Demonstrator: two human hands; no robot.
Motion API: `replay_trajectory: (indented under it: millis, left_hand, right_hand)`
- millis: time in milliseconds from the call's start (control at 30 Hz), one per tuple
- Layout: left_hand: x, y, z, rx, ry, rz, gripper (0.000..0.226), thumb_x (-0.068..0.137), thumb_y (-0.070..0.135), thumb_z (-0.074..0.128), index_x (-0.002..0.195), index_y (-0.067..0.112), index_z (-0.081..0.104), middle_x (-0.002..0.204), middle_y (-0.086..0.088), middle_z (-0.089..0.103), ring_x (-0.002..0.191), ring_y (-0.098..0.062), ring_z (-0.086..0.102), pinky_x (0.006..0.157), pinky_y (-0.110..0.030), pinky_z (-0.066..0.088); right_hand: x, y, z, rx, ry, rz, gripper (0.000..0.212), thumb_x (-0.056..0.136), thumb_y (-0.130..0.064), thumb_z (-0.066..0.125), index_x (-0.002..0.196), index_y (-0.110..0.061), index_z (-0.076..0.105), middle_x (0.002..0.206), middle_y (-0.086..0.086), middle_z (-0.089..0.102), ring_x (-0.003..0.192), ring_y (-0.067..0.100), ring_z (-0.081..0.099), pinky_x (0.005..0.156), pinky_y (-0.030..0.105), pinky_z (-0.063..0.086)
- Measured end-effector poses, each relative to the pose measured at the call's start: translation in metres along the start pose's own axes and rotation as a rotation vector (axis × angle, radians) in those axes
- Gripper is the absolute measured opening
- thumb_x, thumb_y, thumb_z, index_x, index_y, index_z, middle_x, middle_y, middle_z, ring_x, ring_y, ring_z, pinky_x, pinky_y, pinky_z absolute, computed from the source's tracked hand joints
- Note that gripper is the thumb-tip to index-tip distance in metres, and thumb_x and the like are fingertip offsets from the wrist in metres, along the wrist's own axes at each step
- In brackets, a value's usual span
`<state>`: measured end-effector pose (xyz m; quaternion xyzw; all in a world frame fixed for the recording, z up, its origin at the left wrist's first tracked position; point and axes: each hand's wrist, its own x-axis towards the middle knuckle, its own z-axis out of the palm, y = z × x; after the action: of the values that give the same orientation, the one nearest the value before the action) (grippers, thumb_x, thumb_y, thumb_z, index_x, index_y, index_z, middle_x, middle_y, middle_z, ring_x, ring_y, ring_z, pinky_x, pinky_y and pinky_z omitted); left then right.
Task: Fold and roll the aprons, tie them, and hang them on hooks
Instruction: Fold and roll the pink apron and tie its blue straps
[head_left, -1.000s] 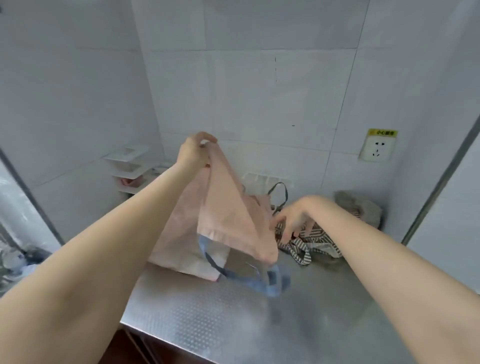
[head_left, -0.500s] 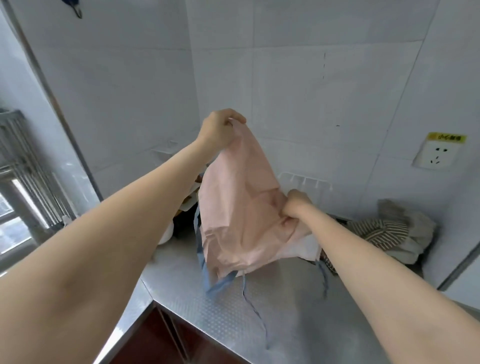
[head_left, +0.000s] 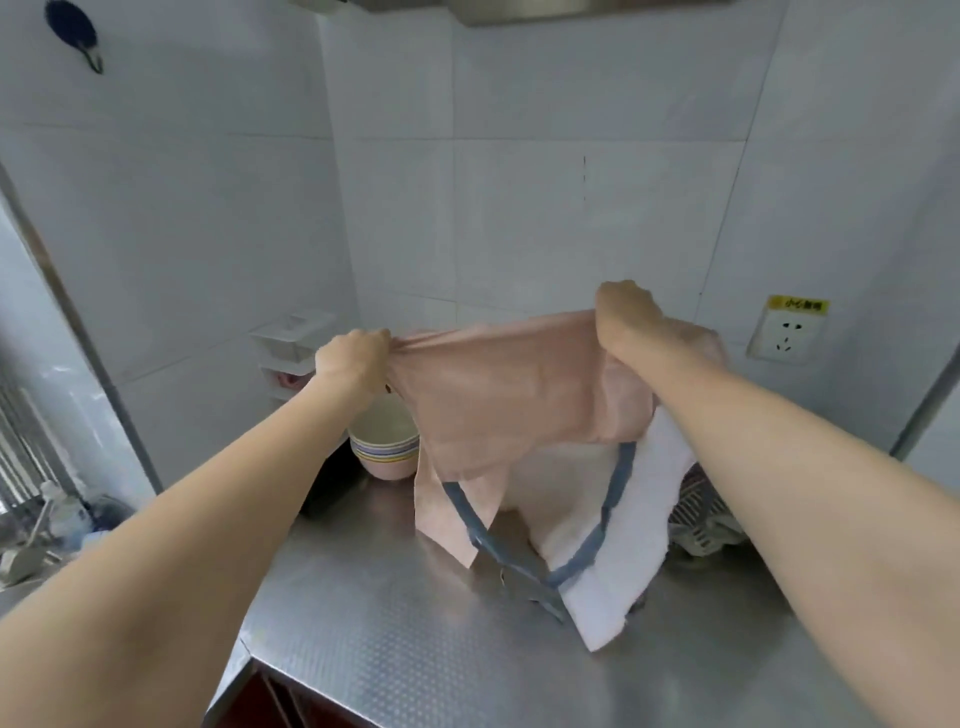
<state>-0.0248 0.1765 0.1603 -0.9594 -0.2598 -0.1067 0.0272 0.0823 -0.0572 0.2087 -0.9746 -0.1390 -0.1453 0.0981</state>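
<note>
Head view: both hands, left (head_left: 353, 361), right (head_left: 626, 317), clench pink apron (head_left: 509, 395); socket label (head_left: 798, 305) unreadable.

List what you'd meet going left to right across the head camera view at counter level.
Stack of pastel bowls → left hand → pink apron with blue straps → right hand → white wall socket with yellow label.

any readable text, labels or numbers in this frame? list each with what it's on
Yellow sticker above the wall socket: dark characters, too blurred to read.
Pink apron held by the left hand and right hand: no print visible.
Stacked bowls, wall hook, steel counter: no text visible.
</note>
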Motion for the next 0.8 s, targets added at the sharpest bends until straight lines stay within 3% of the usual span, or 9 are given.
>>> replay_trajectory:
  millis: [100,167,233,300,367,467,567,700,800]
  left_hand:
    - [0.001,0.009,0.001,-0.684,-0.151,-0.217,0.006,0.086,0.007,0.058,0.085,0.007,0.052,0.106,-0.013,0.065,0.08,-0.023,0.066,0.068,-0.029,0.057]
    - [0.001,0.014,0.0,-1.213,-0.179,-0.317,0.022,0.089,0.001,0.055,0.072,0.011,0.045,0.101,-0.014,0.058,0.065,-0.017,0.059,0.048,-0.019,0.053]
    - [0.002,0.017,-0.003,-1.311,-0.162,-0.291,0.024,0.087,0.0,0.058,0.07,0.01,0.045,0.091,-0.013,0.054,0.058,-0.015,0.055,0.041,-0.015,0.05]
    - [0.002,0.021,-0.006,-1.244,-0.168,-0.24,0.021,0.084,0.0,0.061,0.071,0.008,0.047,0.083,-0.011,0.056,0.057,-0.019,0.062,0.059,-0.024,0.058]
    - [0.002,0.023,-0.01,-0.863,-0.143,-0.096,0.009,0.08,-0.002,0.063,0.083,0.004,0.057,0.085,-0.014,0.063,0.077,-0.024,0.066,0.08,-0.036,0.056]
    - [-0.006,0.032,-0.017,-0.089,0.038,0.179,0.028,0.083,-0.006,0.049,0.108,0.004,0.054,0.103,-0.014,0.064,0.098,-0.031,0.062,0.069,-0.032,0.045]
    - [-0.008,0.04,-0.026,0.305,0.109,0.243,0.034,0.089,-0.003,0.045,0.121,0.008,0.049,0.116,-0.007,0.061,0.108,-0.028,0.059,0.063,-0.027,0.035]
    - [-0.012,0.03,-0.039,0.338,-0.191,0.143,0.043,0.094,0.011,0.045,0.137,0.012,0.036,0.128,-0.009,0.053,0.115,-0.025,0.056,0.087,-0.029,0.046]
    - [-0.016,0.045,-0.044,-0.142,-0.543,0.164,0.079,0.086,0.012,0.065,0.148,0.016,0.015,0.143,-0.013,0.039,0.074,-0.019,0.07,0.086,-0.033,0.054]
  right_hand:
    - [0.006,-0.001,-0.011,-0.014,-0.016,-0.067,0.019,0.086,0.011,0.042,0.097,0.008,0.058,0.115,0.025,0.057,0.11,0.038,0.057,0.087,0.037,0.047]
    - [0.009,0.004,-0.016,-0.01,-0.008,-0.065,0.013,0.086,0.01,0.043,0.084,0.004,0.054,0.103,0.022,0.058,0.108,0.038,0.057,0.086,0.036,0.046]
    - [0.009,0.013,-0.023,-0.033,0.014,-0.041,0.017,0.087,0.011,0.044,0.096,0.007,0.057,0.104,0.022,0.058,0.11,0.039,0.056,0.087,0.037,0.045]
    - [0.007,0.024,-0.027,-0.082,0.009,-0.004,0.026,0.086,0.013,0.044,0.109,0.01,0.057,0.115,0.025,0.057,0.11,0.04,0.056,0.085,0.037,0.046]
    - [0.004,0.034,-0.029,-0.141,0.027,0.024,0.027,0.084,0.015,0.043,0.107,0.01,0.057,0.115,0.024,0.056,0.108,0.04,0.056,0.076,0.035,0.044]
    - [0.0,0.039,-0.031,-0.214,0.092,-0.004,0.028,0.081,0.017,0.044,0.104,0.007,0.058,0.11,0.023,0.058,0.105,0.039,0.058,0.073,0.035,0.044]
    - [-0.002,0.032,-0.032,-0.265,0.097,-0.051,0.029,0.077,0.019,0.047,0.099,0.006,0.06,0.107,0.022,0.061,0.101,0.038,0.06,0.071,0.034,0.045]
    - [-0.007,0.029,-0.033,-0.299,0.078,-0.125,0.031,0.08,0.017,0.046,0.105,0.005,0.058,0.112,0.021,0.058,0.104,0.037,0.058,0.073,0.034,0.044]
    - [-0.015,0.017,-0.027,-0.262,0.018,-0.193,0.031,0.084,0.013,0.042,0.111,0.005,0.055,0.115,0.021,0.055,0.11,0.037,0.056,0.082,0.036,0.046]
